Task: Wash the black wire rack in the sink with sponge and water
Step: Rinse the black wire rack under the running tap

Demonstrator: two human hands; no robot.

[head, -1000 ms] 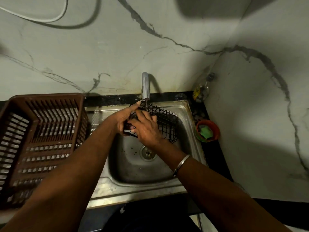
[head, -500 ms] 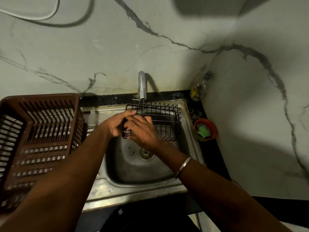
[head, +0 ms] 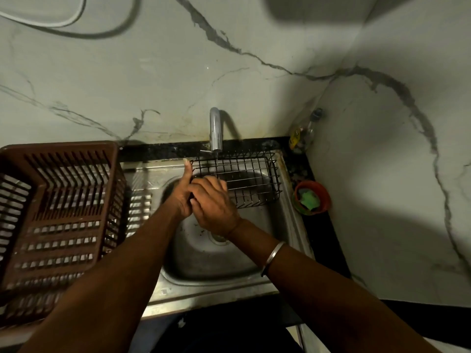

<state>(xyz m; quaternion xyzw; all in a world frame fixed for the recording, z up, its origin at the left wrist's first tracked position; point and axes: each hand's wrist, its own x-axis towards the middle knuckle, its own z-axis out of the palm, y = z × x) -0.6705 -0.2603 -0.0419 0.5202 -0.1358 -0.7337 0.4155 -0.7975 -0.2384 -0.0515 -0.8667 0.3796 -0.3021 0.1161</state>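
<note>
Your left hand point(head: 181, 198) grips the left end of the black rectangular wire rack point(head: 248, 175), thumb straight up along its side. Your right hand point(head: 215, 208) curls its fingers over the near left corner. The rack spans the back of the stainless steel sink point(head: 216, 291), under the curved chrome tap point(head: 215, 129).

Both your arms reached forward and met in the middle. Your left hand point(head: 181, 200) gripped the black wire rack point(head: 244, 179), thumb sticking straight up. Your right hand point(head: 216, 208) touched it, fingers point(head: 219, 183) curled over the rack's end.
</note>
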